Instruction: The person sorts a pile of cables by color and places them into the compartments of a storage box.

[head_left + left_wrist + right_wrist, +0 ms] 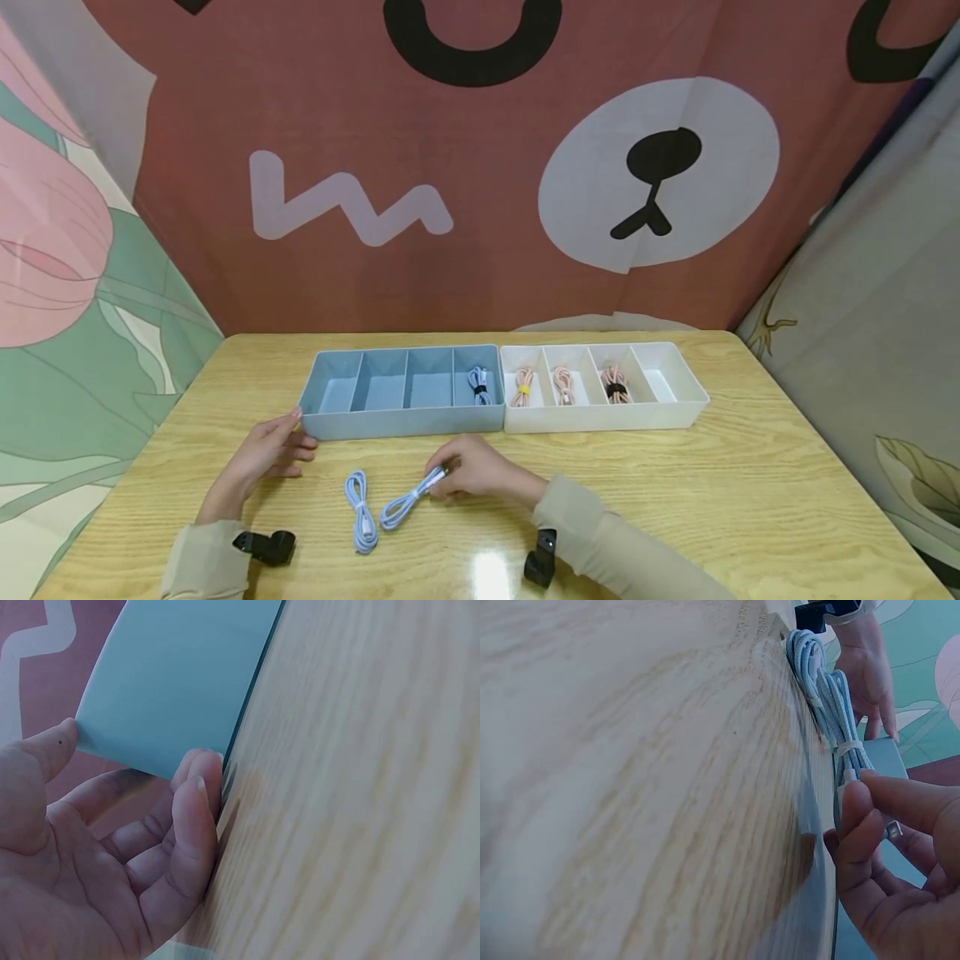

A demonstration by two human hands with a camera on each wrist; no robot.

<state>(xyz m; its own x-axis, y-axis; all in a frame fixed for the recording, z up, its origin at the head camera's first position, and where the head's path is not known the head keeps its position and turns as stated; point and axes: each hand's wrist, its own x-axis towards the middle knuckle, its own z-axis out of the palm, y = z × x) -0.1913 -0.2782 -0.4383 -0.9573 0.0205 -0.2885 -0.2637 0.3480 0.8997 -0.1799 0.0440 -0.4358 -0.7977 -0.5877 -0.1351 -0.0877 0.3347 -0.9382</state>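
Note:
My right hand [468, 468] pinches one end of a coiled light-blue charging cable [405, 507] between thumb and fingers, close over the table. In the right wrist view, a pale tie wraps the bundle and a metal plug [893, 830] pokes out past the fingers. A second light-blue coiled cable [360, 512] lies on the table to its left. My left hand [264, 454] rests at the left end of a blue divided box [405, 423]. Its thumb touches the corner of the rim, with the other fingers loosely bent by the box's lower edge [201, 769].
In the blue box's rightmost compartment lies a blue cable with a black tie [478, 386]. A white divided box [600, 418] stands against its right end, with pink cables [563, 385] in three compartments. A printed cloth [480, 283] hangs behind the wooden table [675, 500].

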